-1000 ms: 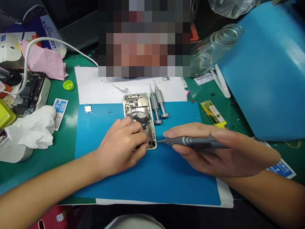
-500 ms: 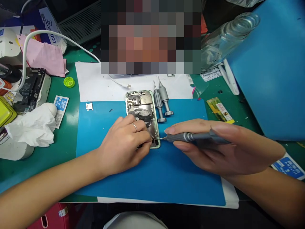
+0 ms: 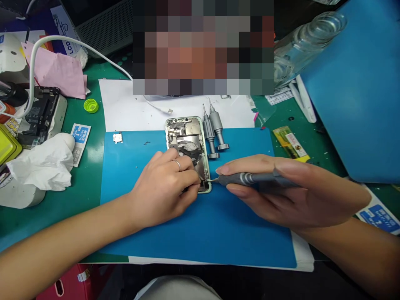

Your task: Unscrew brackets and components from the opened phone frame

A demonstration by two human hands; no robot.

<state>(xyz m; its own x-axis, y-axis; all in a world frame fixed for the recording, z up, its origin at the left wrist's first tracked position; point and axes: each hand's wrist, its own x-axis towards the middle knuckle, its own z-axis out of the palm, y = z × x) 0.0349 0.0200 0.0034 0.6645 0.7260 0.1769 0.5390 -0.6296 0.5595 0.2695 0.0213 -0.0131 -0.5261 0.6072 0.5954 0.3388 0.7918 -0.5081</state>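
Note:
An opened smartphone [image 3: 204, 166] lies on the blue mat [image 3: 200, 233], its inner parts bare and its lower left covered by my fingers. My left hand [image 3: 170, 183], a ring on one finger, rests over it with fingers bent and pressed together at its lower part. What they pinch, if anything, is hidden. From the right, my right hand [image 3: 293, 191] grips a grey precision screwdriver [image 3: 239, 179], held nearly flat. Its thin tip reaches the phone's lower right edge, close to my left fingertips. Two more grey screwdrivers [image 3: 211, 131] lie beside the phone's upper right side.
A small metal piece [image 3: 118, 138] is at the mat's upper left. White paper [image 3: 121, 106] and a cable plug [image 3: 170, 111] lie behind. Crumpled tissue [image 3: 43, 164] and another opened phone [image 3: 39, 112] are left; a glass jar [image 3: 308, 48] and yellow packet [image 3: 291, 143] right.
The view has shifted slightly. Both hands, the phone and the screwdriver keep nearly the same places relative to one another.

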